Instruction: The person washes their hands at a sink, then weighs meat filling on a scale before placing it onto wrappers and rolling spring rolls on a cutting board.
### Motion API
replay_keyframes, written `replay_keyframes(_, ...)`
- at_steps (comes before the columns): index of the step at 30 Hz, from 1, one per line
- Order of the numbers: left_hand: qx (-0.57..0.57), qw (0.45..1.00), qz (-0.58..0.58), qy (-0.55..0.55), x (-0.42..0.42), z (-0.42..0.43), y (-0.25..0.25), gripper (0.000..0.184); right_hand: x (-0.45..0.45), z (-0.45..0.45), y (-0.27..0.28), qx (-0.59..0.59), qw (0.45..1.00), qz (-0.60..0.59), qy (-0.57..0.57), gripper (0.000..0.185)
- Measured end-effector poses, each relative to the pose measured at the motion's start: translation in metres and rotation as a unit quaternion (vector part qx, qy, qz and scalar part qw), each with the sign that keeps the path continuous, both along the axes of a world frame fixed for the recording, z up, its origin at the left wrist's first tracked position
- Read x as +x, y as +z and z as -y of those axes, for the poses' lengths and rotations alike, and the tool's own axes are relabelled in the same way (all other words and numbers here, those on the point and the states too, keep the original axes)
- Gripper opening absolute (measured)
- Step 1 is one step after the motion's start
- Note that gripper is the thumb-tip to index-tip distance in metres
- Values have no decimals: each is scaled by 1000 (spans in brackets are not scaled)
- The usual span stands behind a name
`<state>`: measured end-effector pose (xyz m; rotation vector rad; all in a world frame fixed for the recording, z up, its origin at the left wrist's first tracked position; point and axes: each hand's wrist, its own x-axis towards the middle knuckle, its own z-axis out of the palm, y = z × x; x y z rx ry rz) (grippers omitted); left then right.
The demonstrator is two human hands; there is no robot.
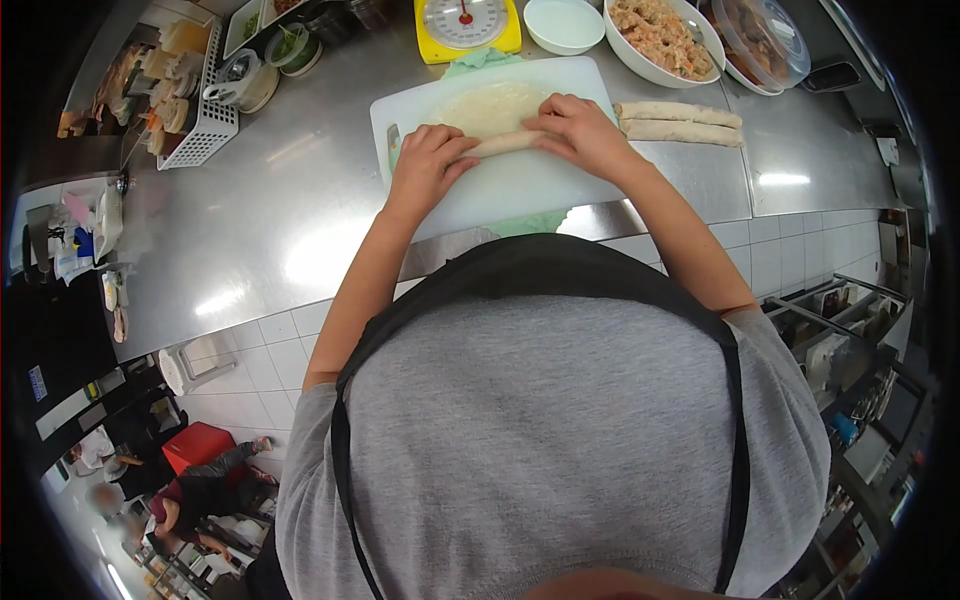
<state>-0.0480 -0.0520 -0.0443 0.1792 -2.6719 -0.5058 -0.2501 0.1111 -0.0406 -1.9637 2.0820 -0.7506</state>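
Note:
On a white cutting board point(490, 195) lies a thin, pale round wrapper point(490, 105), its near edge rolled into a long roll point(505, 144). My left hand point(430, 165) has its fingers closed on the left end of this roll. At the right end, the fingers of my right hand point(580, 135) are curled round it. Two finished-looking pale rolls point(682, 122) lie side by side on the steel counter, right of the board.
Behind the board stand a yellow scale point(465, 25), a white bowl point(564, 24) and a bowl of filling point(665, 40). A lidded container point(755, 45) is at the back right, a white basket point(205, 115) at the left. People sit at the lower left.

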Motion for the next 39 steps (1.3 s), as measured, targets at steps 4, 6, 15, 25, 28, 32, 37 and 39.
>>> replay_keyframes(4, 22, 1000, 11, 1, -2, 5, -6, 29, 15, 3, -1, -104, 993, -62, 16, 34)
replay_keyframes(6, 42, 998, 41, 3, -4, 7, -1, 28, 14, 6, -5, -86, 994, -68, 30, 35)
replay_keyframes(15, 68, 995, 74, -4, -13, 8, 3, 25, 0, 22, 4, 58, 998, 8, 24, 24)
replay_keyframes(25, 98, 987, 98, 79, -21, 10, 3, 21, 10, 24, -3, 33, 998, -42, -29, 27)
replay_keyframes(28, 32, 998, 6, 49, -20, 2, 3, 24, 17, 21, -2, -32, 994, -104, -15, 25)
replay_keyframes(32, -32, 999, -10, -5, -22, -7, 2, 24, 21, 21, -6, -115, 988, -97, 14, 23)
replay_keyframes(37, -52, 997, -49, 3, -20, 2, -10, 24, 11, 25, -14, -93, 993, -71, 7, 25)
replay_keyframes(39, -15, 999, -32, 7, -20, 7, -6, 23, 7, 28, -12, -107, 991, -76, 9, 23)
